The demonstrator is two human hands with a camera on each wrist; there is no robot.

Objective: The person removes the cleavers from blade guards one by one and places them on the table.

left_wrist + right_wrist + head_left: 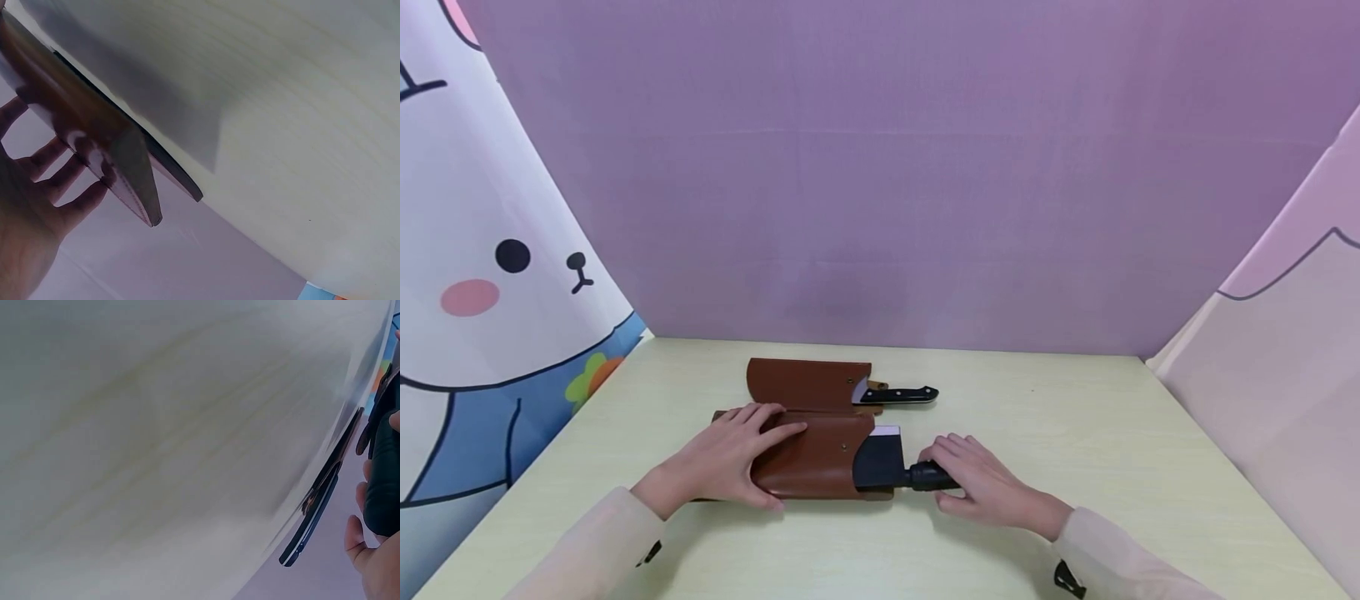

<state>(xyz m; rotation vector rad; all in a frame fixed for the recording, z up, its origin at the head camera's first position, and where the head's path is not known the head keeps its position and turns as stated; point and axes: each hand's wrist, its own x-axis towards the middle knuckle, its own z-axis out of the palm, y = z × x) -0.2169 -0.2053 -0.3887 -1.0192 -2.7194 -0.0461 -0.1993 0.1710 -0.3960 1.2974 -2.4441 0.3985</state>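
- The near brown leather sheath [811,457] lies flat on the pale wood-grain surface [1075,433], close to the person, and serves here as the landmark.
- The left hand [730,454] rests on the left end of that sheath, fingers spread and fairly straight across its top, thumb along the near edge; it presses rather than grips.
- The right hand [981,483], just right of the sheath, has its fingers curled round the black handle [932,477] of a dark, broad-bladed cleaver [880,462].
- The cleaver's blade is partly inside the sheath's open right end, with a wide dark stretch of it showing between leather and handle.
- Its long axis runs left to right, parallel to the sheath's length; the blade's front points left into the sheath and the handle points right.
- To do this step well, I judge the left hand should keep the sheath pinned flat, while the right keeps the handle level and in line with the sheath's length, so the blade travels straight and neither snags the leather nor twists.
- Fingers are best kept off the sheath's open mouth, where the blade edge passes.
- Just beyond the near sheath lies a second brown leather sheath [808,383], with a black riveted knife handle [901,394] sticking out to the right.
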